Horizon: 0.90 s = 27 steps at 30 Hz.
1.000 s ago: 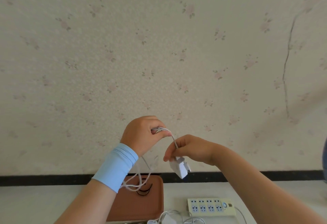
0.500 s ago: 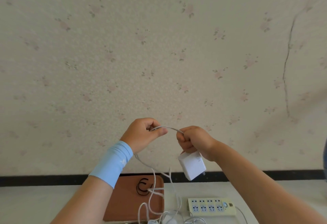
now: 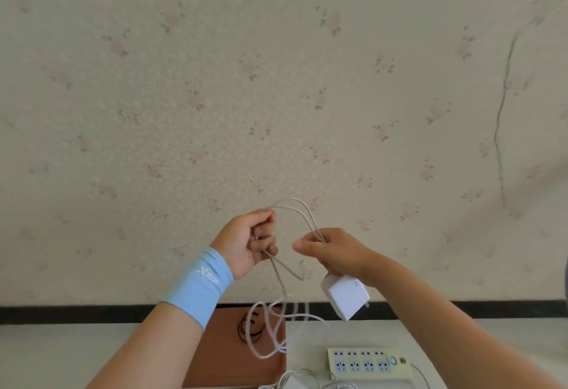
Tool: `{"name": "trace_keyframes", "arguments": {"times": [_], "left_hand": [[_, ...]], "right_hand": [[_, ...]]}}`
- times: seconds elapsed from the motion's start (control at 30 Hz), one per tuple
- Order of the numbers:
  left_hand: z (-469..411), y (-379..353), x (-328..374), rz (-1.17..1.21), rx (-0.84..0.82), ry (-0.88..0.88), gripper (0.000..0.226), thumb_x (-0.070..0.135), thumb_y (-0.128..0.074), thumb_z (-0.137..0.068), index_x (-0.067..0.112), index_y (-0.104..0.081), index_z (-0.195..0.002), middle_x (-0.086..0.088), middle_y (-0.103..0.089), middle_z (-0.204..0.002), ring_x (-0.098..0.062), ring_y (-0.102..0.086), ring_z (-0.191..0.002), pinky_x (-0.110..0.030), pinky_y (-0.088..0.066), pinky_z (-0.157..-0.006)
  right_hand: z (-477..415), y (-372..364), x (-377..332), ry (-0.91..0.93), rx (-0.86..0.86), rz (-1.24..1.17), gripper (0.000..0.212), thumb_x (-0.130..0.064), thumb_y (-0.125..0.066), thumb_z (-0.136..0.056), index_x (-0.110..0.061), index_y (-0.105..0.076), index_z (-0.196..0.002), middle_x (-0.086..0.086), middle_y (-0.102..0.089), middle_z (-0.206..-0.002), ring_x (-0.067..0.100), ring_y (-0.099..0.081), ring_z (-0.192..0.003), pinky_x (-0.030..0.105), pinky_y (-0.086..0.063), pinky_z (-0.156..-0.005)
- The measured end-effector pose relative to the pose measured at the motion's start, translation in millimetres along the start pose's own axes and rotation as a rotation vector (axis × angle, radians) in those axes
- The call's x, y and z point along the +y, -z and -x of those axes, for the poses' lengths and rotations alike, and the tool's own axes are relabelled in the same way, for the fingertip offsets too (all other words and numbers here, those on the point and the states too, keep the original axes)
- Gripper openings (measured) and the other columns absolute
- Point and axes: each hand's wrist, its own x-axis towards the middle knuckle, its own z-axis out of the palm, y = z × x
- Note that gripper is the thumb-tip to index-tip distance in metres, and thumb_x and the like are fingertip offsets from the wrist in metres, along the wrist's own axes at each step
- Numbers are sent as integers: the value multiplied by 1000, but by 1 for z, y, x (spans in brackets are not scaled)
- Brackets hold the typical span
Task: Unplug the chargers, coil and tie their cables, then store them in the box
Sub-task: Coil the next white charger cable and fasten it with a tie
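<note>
A pale wallpaper (image 3: 276,81) with faint flower sprigs fills most of the view, with a dark crack (image 3: 504,112) running down its right side and a black skirting strip (image 3: 92,311) at its foot.

In front of it, the left hand (image 3: 246,244) has its fingers curled round strands of a thin white charger cable (image 3: 295,204), with thumb and forefinger pinching the strands at the top. The right hand (image 3: 333,253), close beside it but not touching, pinches the same strands between thumb and fingers. Two loops of cable arch between the hands.

A white square charger block (image 3: 345,296) hangs tilted just under the right hand, touching it; whether the lower fingers hold it cannot be told. A light blue wristband (image 3: 199,284) sits on the left wrist.

From the left hand the slack cable drops and lies in loose loops over the right edge of a flat reddish-brown box (image 3: 221,358) on the pale tabletop (image 3: 46,358). Thin black loops (image 3: 250,325) lie in the box. Right of it lies a cream power strip (image 3: 368,364), with more white cables (image 3: 295,381) at the bottom edge.
</note>
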Motion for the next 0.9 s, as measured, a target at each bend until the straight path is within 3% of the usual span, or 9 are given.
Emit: {"name": "trace_keyframes", "arguments": {"times": [0.1,0.2,0.33,0.47,0.53,0.67,0.73,0.8,0.9], "left_hand": [[0,-8,-2,217,-27,-44,10,18,-50,-82,14,-52,-73,6,-24,-55,-8,-20,-35,-20,-28,-40],[1,-11,2,225,-10,-48,19,22,-44,-82,11,-55,-71,6,-26,-52,-8,-19,-33,-19,-20,-38],[3,-7,12,-338,229,-234,29,13,-43,-94,6,-58,-70,2,-27,-50,-10,-18,-36,-19,-17,-42],[3,2,16,-552,367,-391,26,7,-49,-91,1,-63,-70,-6,-30,-57,-14,-21,-43,-23,-16,-46],[4,2,14,-474,355,-385,26,9,-48,-94,2,-63,-74,-6,-30,-56,-13,-21,-44,-22,-17,-44],[5,-5,13,30,180,-148,28,19,-44,-102,6,-60,-83,6,-32,-52,-6,-21,-36,-18,-19,-36],[6,-7,12,121,129,-57,27,21,-44,-102,7,-60,-86,6,-32,-52,-5,-22,-34,-17,-20,-34],[6,-9,10,160,114,-29,26,21,-44,-102,7,-59,-86,6,-32,-53,-4,-22,-34,-16,-20,-33],[5,-13,7,221,109,-47,25,20,-44,-103,6,-58,-87,6,-32,-52,-4,-22,-35,-15,-21,-33]], "right_hand": [[0,-13,-6,46,-138,107,42,-56,-78,-79,-32,-75,-114,-21,-64,-82,-7,-58,-76,14,-41,-67],[2,-20,-7,42,-276,170,24,-47,-80,-82,-27,-80,-96,-6,-49,-60,8,-42,-52,19,-37,-56],[4,-21,-10,15,-372,218,15,-44,-75,-87,-30,-80,-88,-8,-47,-60,13,-34,-50,24,-35,-54],[3,-24,-12,22,-415,371,19,-40,-69,-90,-23,-77,-84,-6,-49,-63,10,-37,-50,27,-36,-59],[3,-28,-11,3,-383,256,18,-32,-68,-89,-17,-72,-80,-3,-50,-62,12,-39,-53,27,-36,-60],[1,-31,-7,20,-282,94,3,-13,-55,-93,-11,-58,-92,2,-47,-64,15,-38,-57,24,-34,-54],[-1,-31,-5,8,-246,99,15,-12,-54,-95,-12,-55,-109,1,-48,-65,14,-41,-56,24,-34,-54],[-2,-30,-2,-6,-278,80,38,-16,-55,-97,-24,-51,-134,-2,-49,-61,12,-42,-54,24,-35,-53],[1,-30,-3,43,-413,-23,35,-16,-54,-101,-26,-62,-133,-2,-38,-59,12,-34,-52,23,-30,-53]]}}
